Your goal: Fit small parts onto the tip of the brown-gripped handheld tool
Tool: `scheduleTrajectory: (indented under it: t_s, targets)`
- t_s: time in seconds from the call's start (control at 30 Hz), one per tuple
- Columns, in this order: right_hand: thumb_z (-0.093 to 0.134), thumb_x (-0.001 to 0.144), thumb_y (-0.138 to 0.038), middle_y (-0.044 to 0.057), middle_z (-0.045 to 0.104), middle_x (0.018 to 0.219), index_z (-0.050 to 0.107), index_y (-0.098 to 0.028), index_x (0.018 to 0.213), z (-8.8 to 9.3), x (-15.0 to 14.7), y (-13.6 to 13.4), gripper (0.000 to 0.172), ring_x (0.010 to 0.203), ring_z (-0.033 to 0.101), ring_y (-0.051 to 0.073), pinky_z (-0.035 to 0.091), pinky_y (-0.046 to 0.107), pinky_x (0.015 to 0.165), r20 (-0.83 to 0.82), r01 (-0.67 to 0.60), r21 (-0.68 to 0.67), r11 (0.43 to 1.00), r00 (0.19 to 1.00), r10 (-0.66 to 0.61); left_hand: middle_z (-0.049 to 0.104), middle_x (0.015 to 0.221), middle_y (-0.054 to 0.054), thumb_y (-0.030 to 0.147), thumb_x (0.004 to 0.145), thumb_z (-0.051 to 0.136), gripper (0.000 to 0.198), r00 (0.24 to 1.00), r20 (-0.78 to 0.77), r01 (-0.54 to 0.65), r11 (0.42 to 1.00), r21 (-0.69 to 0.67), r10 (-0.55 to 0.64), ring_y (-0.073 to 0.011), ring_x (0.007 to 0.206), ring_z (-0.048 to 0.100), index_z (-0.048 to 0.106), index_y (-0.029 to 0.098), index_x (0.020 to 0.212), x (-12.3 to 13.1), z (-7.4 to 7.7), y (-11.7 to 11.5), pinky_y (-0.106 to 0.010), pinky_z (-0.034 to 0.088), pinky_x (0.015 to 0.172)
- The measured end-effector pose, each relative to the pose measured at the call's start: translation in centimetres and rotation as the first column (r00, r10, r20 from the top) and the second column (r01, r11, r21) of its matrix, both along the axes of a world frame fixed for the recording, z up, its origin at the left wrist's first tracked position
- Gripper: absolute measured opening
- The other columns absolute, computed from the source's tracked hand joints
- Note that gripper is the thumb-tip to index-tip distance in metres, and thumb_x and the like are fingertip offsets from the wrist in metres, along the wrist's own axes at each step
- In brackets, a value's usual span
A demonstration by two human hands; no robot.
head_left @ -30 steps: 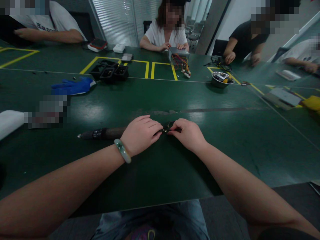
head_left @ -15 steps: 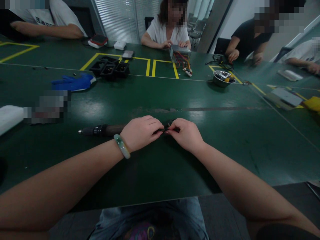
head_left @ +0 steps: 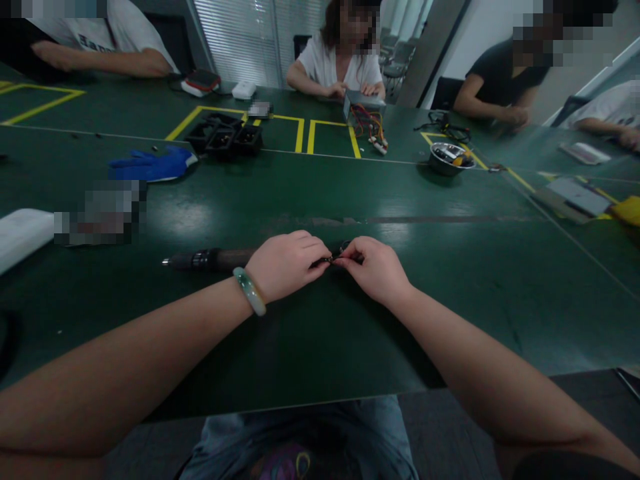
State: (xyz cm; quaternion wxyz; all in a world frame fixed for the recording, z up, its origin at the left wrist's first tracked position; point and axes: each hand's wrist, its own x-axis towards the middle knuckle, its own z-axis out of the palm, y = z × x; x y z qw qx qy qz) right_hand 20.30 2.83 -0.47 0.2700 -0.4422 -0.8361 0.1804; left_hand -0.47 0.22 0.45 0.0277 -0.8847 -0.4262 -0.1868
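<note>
The thumb and forefinger of the right hand point(head_left: 377, 267) are pinched together on a small dark piece point(head_left: 331, 259), whose shape is largely hidden by the fingertips; those of the left hand point(head_left: 290, 265) close on its other side, nearly meeting them. The piece lies between the two hands, just above the green table point(head_left: 310, 360). A dark cylindrical tool point(head_left: 227, 259) with a metal tip lies to the left, its rear part covered by the left hand; whether the palm grips it cannot be told. A green-and-white bangle point(head_left: 249, 291) encircles the left wrist. Farther out are a blue glove point(head_left: 153, 165), black frames point(head_left: 225, 137), a metal bowl point(head_left: 450, 169) holding small parts, and a grey box point(head_left: 367, 101) with coloured cables, touched by a co-worker's hands.
</note>
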Motion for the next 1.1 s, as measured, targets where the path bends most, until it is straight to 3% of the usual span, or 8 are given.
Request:
scheduleTrajectory:
  t_s: [0.53, 0.73, 0.87, 1.1]
  targets:
    - [0.069, 0.081, -0.025, 0.0, 0.063, 0.084, 0.063, -0.02, 0.078, -0.5, 0.2, 0.7, 0.009, 0.08, 0.058, 0.014, 0.043, 0.027, 0.07, -0.02, -0.03, 0.04, 0.999, 0.999, 0.031, 0.069, 0.098, -0.004, 0.028, 0.09, 0.053, 0.02, 1.0, 0.006, 0.011, 1.0, 0.006, -0.011, -0.0208, 0.093, 0.06, 0.067, 0.019, 0.1, 0.1, -0.2, 0.0, -0.034, 0.049, 0.077]
    - [0.064, 0.084, -0.02, 0.002, 0.059, 0.122, 0.056, -0.02, 0.081, -0.4, 0.2, 1.1, 0.008, 0.105, 0.058, 0.017, 0.045, 0.031, 0.083, 0.01, -0.134, 0.033, 0.99, 0.991, 0.134, 0.067, 0.097, -0.005, 0.029, 0.089, 0.054, 0.019, 1.0, -0.023, 0.0, 1.0, 0.007, 0.0, -0.0213, 0.094, 0.059, 0.066, 0.019, 0.099, 0.1, -0.1, -0.1, -0.034, 0.049, 0.078]
    - [0.057, 0.088, -0.019, 0.0, 0.065, 0.109, 0.051, -0.022, 0.087, -0.5, 0.1, 1.2, 0.007, 0.096, 0.061, 0.017, 0.046, 0.031, 0.079, 0.087, -0.182, -0.066, 0.981, 0.978, 0.187, 0.066, 0.096, -0.006, 0.029, 0.09, 0.053, 0.019, 0.998, -0.062, -0.012, 1.0, 0.005, 0.013, -0.0218, 0.094, 0.058, 0.065, 0.018, 0.099, 0.2, 0.0, -0.2, -0.034, 0.049, 0.077]
    - [0.057, 0.089, -0.022, 0.001, 0.065, 0.098, 0.05, -0.021, 0.089, -0.4, -0.1, 1.1, 0.007, 0.087, 0.061, 0.017, 0.042, 0.028, 0.074, 0.177, -0.152, -0.035, 0.988, 0.972, 0.156, 0.063, 0.103, -0.008, 0.03, 0.087, 0.056, 0.024, 0.999, -0.014, -0.04, 0.999, 0.02, 0.04, -0.0235, 0.1, 0.056, 0.06, 0.016, 0.106, 0.7, 0.5, -1.0, -0.038, 0.047, 0.085]
